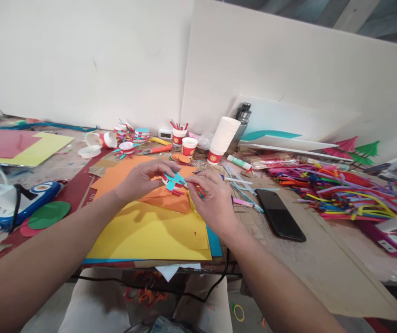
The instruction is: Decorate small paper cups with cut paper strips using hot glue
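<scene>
1. We see the counter (323,277) spread across the frame, with a stack of yellow and orange paper sheets (149,236) lying flat at centre, under our hands.
2. Right of centre lies a black phone (279,215), and beyond it, at the right of the frame, a heap of coloured straws (340,189); a stack of white paper cups (223,138) leans above centre.
3. Our left hand (139,178) pinches the left side of the small craft piece; its fingers are closed on it.
4. Our right hand (215,201) meets the piece from the right, fingers curled together on its edge and on some coloured bits we cannot make out.
5. The craft piece (173,179), a cut-down red cup base with teal paper strips, hangs just above the orange sheet at centre. We judge it very light, soft and easily crushed, best held by the stiffer rim. Its long axis seems to run left to right between the hands; which way it faces we cannot tell.
</scene>
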`<action>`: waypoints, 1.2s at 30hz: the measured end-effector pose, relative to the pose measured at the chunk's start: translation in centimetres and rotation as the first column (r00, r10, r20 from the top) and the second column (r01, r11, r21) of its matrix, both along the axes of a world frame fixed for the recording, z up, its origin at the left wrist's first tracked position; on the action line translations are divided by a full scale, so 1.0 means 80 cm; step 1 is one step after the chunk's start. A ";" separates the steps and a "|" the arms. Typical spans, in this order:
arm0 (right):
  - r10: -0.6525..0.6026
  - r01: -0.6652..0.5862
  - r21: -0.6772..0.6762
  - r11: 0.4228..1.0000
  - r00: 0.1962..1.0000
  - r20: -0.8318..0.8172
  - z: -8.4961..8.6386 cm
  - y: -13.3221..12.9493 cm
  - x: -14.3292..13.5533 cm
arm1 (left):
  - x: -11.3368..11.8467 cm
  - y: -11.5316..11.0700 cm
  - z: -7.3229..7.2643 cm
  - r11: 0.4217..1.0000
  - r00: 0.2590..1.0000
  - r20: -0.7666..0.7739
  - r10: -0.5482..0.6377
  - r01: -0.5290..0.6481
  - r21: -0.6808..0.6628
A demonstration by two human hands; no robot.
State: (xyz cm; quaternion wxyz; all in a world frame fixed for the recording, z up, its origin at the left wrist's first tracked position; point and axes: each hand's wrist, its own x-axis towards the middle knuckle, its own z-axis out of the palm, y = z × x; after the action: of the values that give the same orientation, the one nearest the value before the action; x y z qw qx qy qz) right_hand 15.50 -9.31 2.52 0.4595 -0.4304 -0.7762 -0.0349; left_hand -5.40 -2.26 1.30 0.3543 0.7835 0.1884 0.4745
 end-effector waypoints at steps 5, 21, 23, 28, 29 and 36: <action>-0.008 0.008 -0.005 1.000 0.999 0.034 -0.002 -0.002 -0.001 | 0.000 -0.001 0.000 1.000 1.000 -0.009 0.024 -0.024 -0.017; 0.047 -0.047 -0.026 0.999 0.999 0.002 0.000 -0.002 -0.003 | 0.004 0.001 -0.004 0.997 0.999 0.052 -0.010 0.015 -0.080; 0.066 -0.075 -0.115 0.991 0.995 -0.078 0.004 -0.003 -0.003 | 0.007 -0.001 -0.003 0.981 0.997 0.081 0.013 0.002 -0.193; -0.027 -0.064 -0.330 0.942 0.964 -0.265 0.000 0.007 0.000 | 0.017 -0.005 -0.005 0.836 0.995 0.085 0.052 0.003 -0.549; -0.053 -0.058 -0.369 0.928 0.957 -0.284 -0.002 0.011 0.001 | 0.018 -0.006 -0.006 0.804 0.995 0.088 0.048 0.014 -0.594; -0.095 -0.087 -0.498 0.863 0.940 -0.329 -0.012 0.029 0.003 | 0.024 -0.007 -0.008 0.715 0.997 0.076 0.033 0.029 -0.699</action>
State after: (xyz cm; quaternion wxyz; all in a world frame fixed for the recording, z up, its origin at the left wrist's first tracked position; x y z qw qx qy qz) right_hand 15.71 -7.02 1.58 0.4583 -0.5366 -0.6652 0.2440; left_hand -3.50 -2.84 0.62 0.6309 0.5711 0.3396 0.4006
